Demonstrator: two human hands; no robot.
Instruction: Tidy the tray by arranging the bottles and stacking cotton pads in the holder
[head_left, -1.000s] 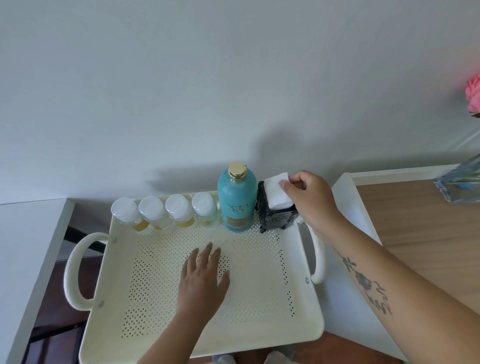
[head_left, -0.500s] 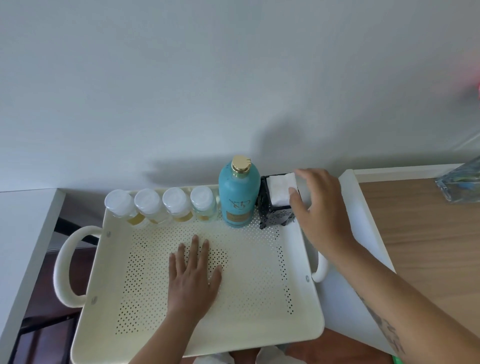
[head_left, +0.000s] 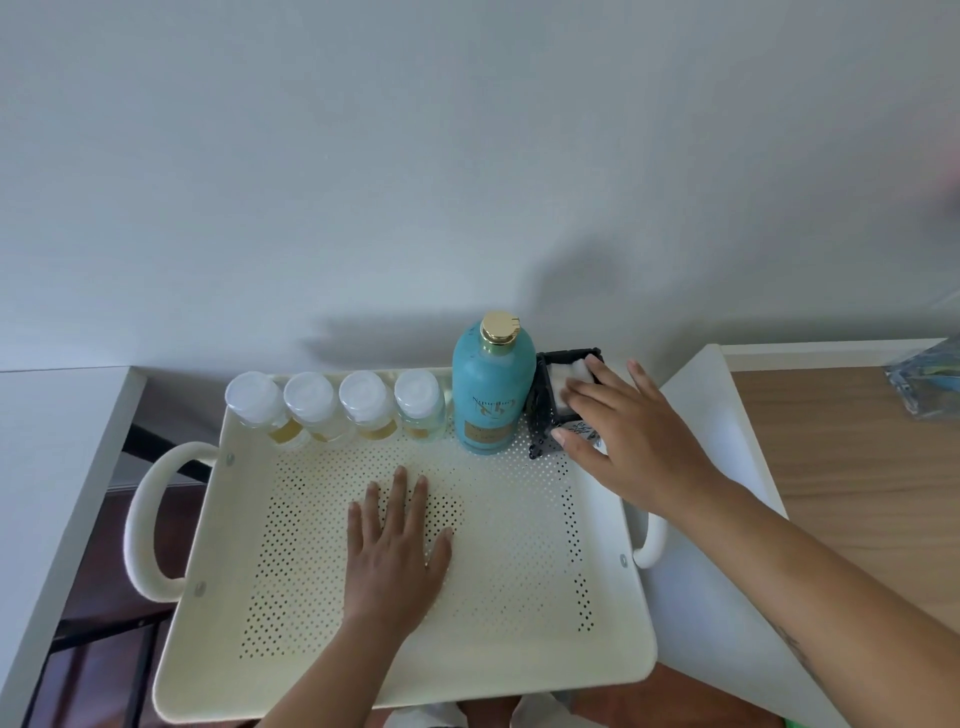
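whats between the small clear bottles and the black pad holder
In the head view, only the tall teal bottle stands between the four small bottles and the black holder.

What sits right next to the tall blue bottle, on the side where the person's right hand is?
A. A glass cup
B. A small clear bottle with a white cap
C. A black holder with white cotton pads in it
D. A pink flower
C: the black holder with white cotton pads stands beside the tall blue bottle, under the right hand.
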